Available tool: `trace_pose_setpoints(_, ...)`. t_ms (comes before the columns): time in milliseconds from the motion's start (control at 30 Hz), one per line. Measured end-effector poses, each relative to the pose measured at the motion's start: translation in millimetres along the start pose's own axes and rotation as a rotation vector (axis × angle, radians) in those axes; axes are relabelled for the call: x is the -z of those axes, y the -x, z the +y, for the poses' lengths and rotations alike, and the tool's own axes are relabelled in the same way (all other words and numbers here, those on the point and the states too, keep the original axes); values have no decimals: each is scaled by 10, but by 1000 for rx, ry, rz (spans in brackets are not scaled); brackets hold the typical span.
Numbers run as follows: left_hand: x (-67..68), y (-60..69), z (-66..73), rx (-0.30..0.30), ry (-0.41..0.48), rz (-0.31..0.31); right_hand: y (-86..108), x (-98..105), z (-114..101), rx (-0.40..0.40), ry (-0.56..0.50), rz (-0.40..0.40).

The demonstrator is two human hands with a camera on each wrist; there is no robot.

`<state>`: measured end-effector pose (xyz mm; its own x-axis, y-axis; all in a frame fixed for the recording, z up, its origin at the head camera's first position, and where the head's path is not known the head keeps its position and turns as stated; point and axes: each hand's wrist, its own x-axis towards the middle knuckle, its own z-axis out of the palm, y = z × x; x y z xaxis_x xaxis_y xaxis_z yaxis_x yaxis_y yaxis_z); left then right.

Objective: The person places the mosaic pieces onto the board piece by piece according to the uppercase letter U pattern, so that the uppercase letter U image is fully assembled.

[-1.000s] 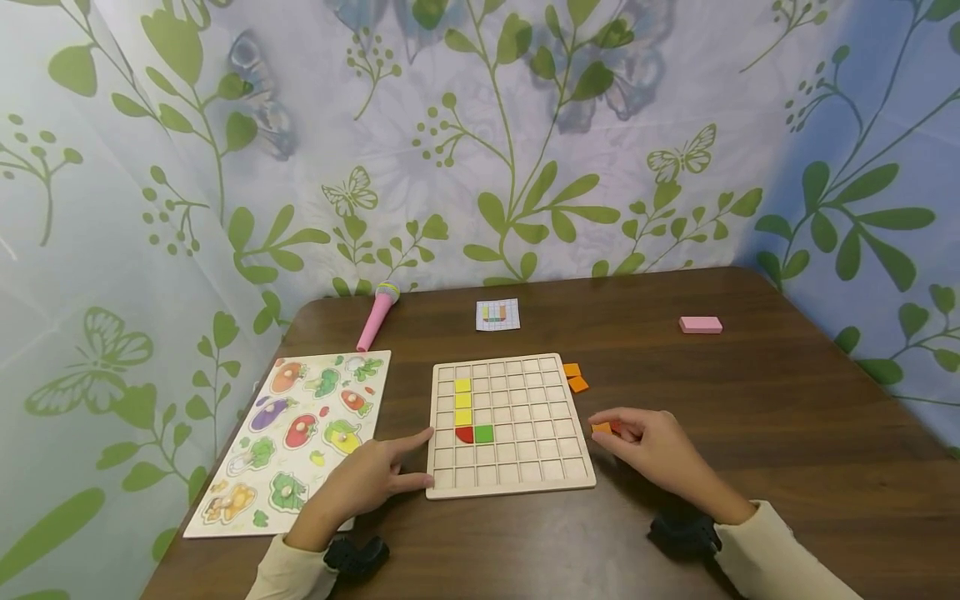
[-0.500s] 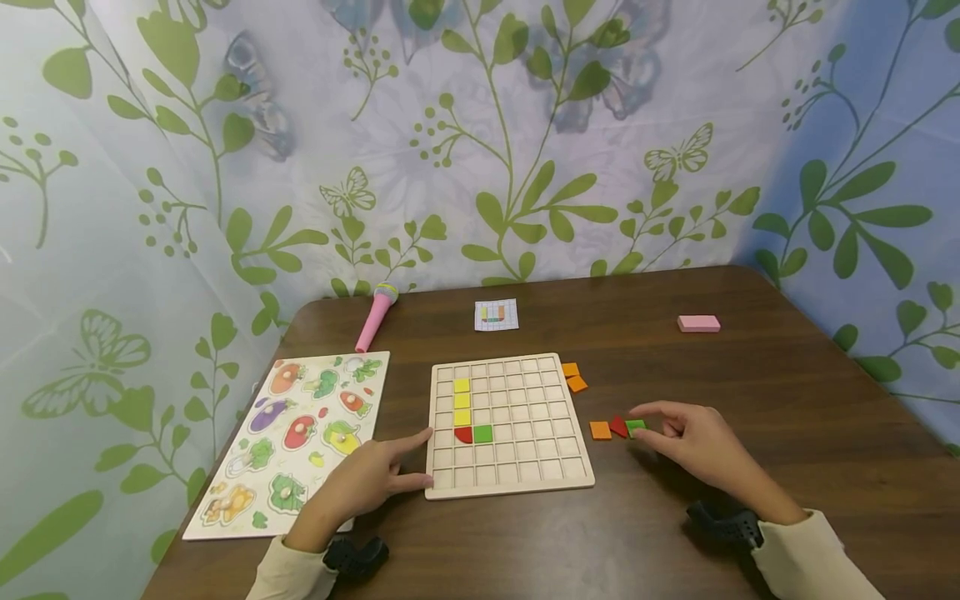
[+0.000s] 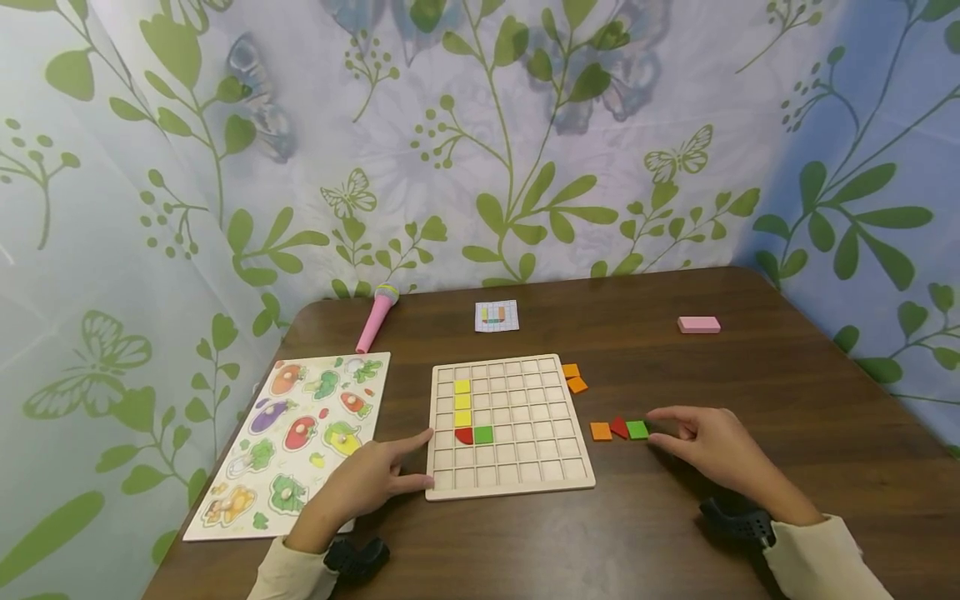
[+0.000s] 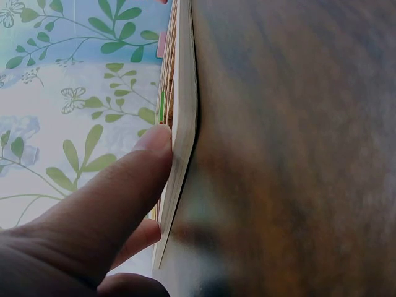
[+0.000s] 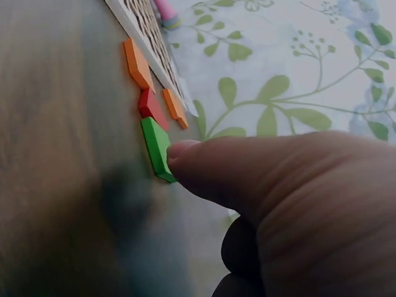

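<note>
A pale wooden grid board (image 3: 517,458) lies on the table, with a column of yellow square tiles (image 3: 462,402) in its cells. Below them sit a red quarter-round tile (image 3: 464,435) and a green square tile (image 3: 483,434). My left hand (image 3: 367,475) touches the board's left edge with index finger and thumb. To the right of the board, an orange tile (image 3: 601,431), a red tile (image 3: 618,428) and another green tile (image 3: 637,430) lie in a row. Beside that green tile's right end is my right hand (image 3: 708,442), fingers apart; its thumb overlaps the tile in the right wrist view.
Two orange tiles (image 3: 576,383) lie by the board's upper right edge. Behind the board is a small pattern card (image 3: 497,316). A vegetable puzzle board (image 3: 292,442) and a pink toy microphone (image 3: 375,323) are at left. A pink block (image 3: 699,325) lies at back right.
My right hand has moved right, from the orange tile past the red tile to the green tile's right end, uncovering the row. The left hand stays at the board's edge.
</note>
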<state>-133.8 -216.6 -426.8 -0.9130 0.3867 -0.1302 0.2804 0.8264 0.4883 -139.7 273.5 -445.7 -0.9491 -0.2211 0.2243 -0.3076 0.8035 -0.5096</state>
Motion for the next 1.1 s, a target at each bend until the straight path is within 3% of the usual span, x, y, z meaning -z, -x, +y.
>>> trace_pose_setpoints(1100,-12,-5,-11,-3,5,1,3,-88,-24,-12,34,-37)
